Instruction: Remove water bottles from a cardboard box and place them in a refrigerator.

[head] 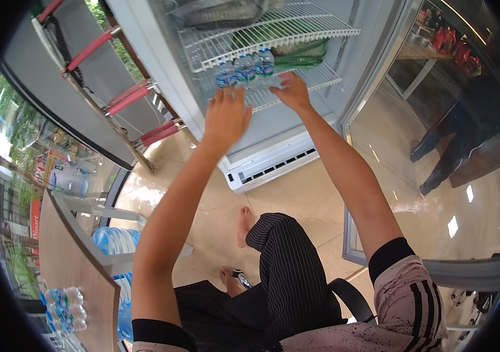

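Note:
My left hand (227, 118) reaches into an open upright fridge, its thumb apart from the fingers. Its fingertips overlap the lower part of a small water bottle (226, 75); whether they touch it I cannot tell. Beside that stand a middle bottle (245, 68) and a right bottle (263, 63), all clear with blue caps and labels, on a white wire shelf (267, 104). My right hand (293, 91) hovers right of the bottles, thumb and fingers spread, with nothing visible between them.
Above is another wire shelf (276, 39) with bagged items; a green plastic bag (307, 57) lies behind the bottles. The glass door (391, 132) stands open at right. At left are a ladder (95, 99) and a wooden table (73, 255) with several bottles (65, 310); large water jugs (115, 240) sit beneath.

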A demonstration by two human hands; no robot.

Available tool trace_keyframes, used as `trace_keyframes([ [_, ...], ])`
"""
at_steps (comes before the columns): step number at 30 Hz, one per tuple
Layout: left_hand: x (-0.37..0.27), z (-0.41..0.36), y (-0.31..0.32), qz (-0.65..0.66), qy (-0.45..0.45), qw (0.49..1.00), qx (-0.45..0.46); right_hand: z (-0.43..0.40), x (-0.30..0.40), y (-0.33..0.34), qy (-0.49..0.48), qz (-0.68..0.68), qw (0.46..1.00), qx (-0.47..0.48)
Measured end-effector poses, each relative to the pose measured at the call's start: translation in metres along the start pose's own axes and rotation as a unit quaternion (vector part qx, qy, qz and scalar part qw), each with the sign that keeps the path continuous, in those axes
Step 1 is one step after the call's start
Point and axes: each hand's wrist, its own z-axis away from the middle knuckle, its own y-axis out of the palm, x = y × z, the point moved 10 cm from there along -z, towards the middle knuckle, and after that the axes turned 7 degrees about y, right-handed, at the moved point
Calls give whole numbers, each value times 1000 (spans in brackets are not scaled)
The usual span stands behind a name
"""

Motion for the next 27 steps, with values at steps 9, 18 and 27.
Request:
trace_keyframes([
  [9,114,-104,116,-12,-155,971,180,-79,-12,55,36,47,997,45],
  [18,67,-100,95,-66,47,996,48,-36,-2,22,-50,-118,990,-61],
  [27,-40,-29,-47,-16,222,966,-135,84,42,-71,-60,-204,966,-147],
])
